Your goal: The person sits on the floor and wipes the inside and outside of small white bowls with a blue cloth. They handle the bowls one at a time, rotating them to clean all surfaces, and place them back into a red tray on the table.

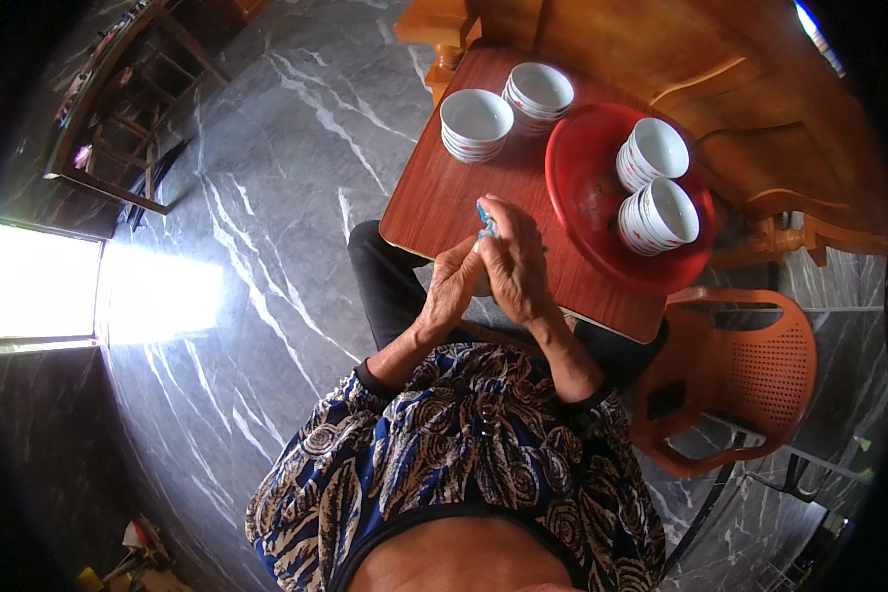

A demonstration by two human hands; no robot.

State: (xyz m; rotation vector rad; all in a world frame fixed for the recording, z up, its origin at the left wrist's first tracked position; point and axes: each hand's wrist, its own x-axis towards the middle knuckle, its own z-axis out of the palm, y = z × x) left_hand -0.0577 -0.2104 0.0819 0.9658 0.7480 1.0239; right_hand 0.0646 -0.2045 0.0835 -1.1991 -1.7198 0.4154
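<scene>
My right hand (514, 263) is closed around a crumpled blue-and-white cloth (488, 222), which shows between the thumb and the forefinger. Pressed against it from the other side, my left hand (450, 285) has its thumb tip at the lower edge of the cloth. A pale patch shows below the meeting hands, too hidden to name. Both hands are above the near edge of a reddish-brown wooden table (444, 200). Beyond them stand two stacks of white bowls, a left stack (476, 118) and a back stack (539, 89).
A red plastic basin (592, 200) on the table's right side holds two tilted stacks of flower-patterned white bowls, an upper one (655, 152) and a lower one (662, 218). A carved wooden bench (636, 44) borders the table's back. An orange plastic chair (762, 377) stands at right.
</scene>
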